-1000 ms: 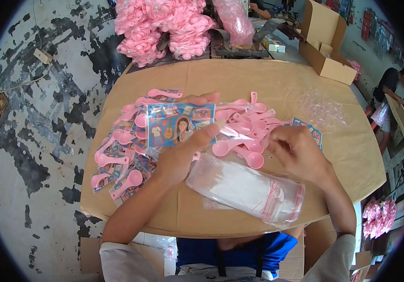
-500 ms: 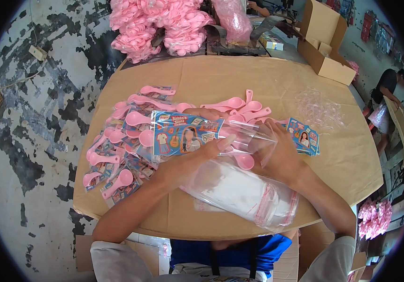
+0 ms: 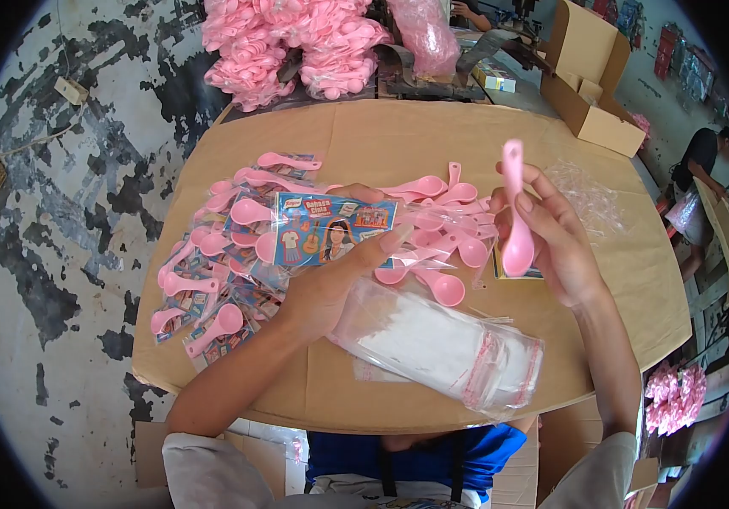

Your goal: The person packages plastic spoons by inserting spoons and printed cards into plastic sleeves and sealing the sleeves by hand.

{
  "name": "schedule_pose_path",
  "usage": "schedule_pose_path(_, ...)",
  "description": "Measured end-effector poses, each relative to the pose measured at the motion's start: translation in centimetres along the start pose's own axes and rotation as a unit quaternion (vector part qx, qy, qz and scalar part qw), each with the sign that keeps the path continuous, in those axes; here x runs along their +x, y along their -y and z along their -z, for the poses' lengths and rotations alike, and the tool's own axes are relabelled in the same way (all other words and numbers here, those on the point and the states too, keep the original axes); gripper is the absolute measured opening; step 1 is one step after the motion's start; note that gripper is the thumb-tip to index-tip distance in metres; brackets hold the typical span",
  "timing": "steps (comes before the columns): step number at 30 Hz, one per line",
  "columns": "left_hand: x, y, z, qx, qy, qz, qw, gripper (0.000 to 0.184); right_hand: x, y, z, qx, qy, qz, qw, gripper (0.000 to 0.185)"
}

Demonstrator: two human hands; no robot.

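My left hand [image 3: 330, 288] is closed on a clear plastic bag with a blue printed card [image 3: 301, 222] in it, thumb across the front. The bag's clear end reaches right, over loose pink measuring spoons [image 3: 443, 288]. In my right hand [image 3: 566, 246], one pink measuring spoon [image 3: 517, 252] is pinched upright, bowl down, to the right of the bag. Behind that spoon, more printed cards are mostly hidden. Below my hands lies a stack of clear bags [image 3: 432, 339]. At the left, bagged spoons with cards [image 3: 224, 321] form a pile.
Thin clear plastic strips [image 3: 589, 204] lie at the table's right. Beyond the far edge are bundles of pink spoons [image 3: 297, 42] and an open cardboard box [image 3: 606, 127]. Another person [image 3: 700, 165] is at the far right.
My right hand has left the bag's clear end and moved right and up, now with a pink spoon raised in it. The left hand still holds the bag and card.
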State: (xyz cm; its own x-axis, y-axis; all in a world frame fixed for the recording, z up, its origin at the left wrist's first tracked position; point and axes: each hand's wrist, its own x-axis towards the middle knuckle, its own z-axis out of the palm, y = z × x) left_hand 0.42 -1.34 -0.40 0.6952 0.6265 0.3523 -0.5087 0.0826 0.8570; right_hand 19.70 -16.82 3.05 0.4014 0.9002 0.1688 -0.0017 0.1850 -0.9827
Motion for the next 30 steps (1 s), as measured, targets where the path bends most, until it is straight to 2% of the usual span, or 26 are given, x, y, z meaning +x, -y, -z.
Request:
schedule_pose_path(1,0.0,0.0,0.0,-0.001,0.004,0.008,1.000,0.035,0.3,-0.5,0.0,0.007,-0.015,0.006,1.000,0.035)
schedule_pose_path(2,-0.1,0.0,0.0,-0.003,0.008,0.017,1.000,0.035,0.6,-1.1,1.2,-0.010,0.014,-0.044,0.999,0.033)
schedule_pose_path(5,-0.3,0.0,-0.2,-0.015,0.012,0.027,0.999,0.035,0.6,-2.1,0.6,-0.135,0.011,0.021,0.991,0.029)
schedule_pose_path(6,-0.3,-0.1,-0.2,-0.019,0.012,0.026,0.999,0.035,0.8,-2.7,0.8,-0.181,-0.009,0.123,0.976,0.026)
schedule_pose_path(9,0.0,-0.1,0.2,-0.010,0.000,0.014,1.000,0.036,0.2,-1.3,1.2,-0.245,-0.120,0.175,0.946,0.024)
schedule_pose_path(10,0.0,-0.2,0.2,-0.019,-0.010,0.010,1.000,0.036,0.3,-1.0,1.3,-0.229,-0.146,0.198,0.942,0.023)
schedule_pose_path(17,0.2,0.0,0.0,-0.073,-0.037,0.006,0.997,0.038,0.0,-1.0,1.6,-0.137,-0.133,0.156,0.969,0.018)
schedule_pose_path(21,0.0,0.3,0.4,-0.119,-0.015,0.014,0.993,0.037,-0.1,-1.2,1.8,-0.119,-0.143,0.175,0.967,0.016)
schedule_pose_path(23,-0.1,0.1,0.4,-0.098,-0.017,0.025,0.995,0.037,0.1,-0.8,2.7,-0.088,-0.145,0.193,0.966,0.015)
schedule_pose_path(24,-0.1,-0.1,0.3,-0.087,-0.017,0.029,0.996,0.037,0.1,-0.8,2.9,-0.081,-0.123,0.201,0.968,0.015)
schedule_pose_path(27,-0.8,0.2,-0.7,-0.079,0.004,0.037,0.996,0.035,-0.6,-1.4,1.0,-0.116,-0.087,0.142,0.979,0.015)
schedule_pose_path(30,-1.7,-0.1,-1.8,-0.056,0.053,0.108,0.991,0.049,-1.7,-1.9,-2.3,-0.105,-0.021,0.119,0.987,0.018)
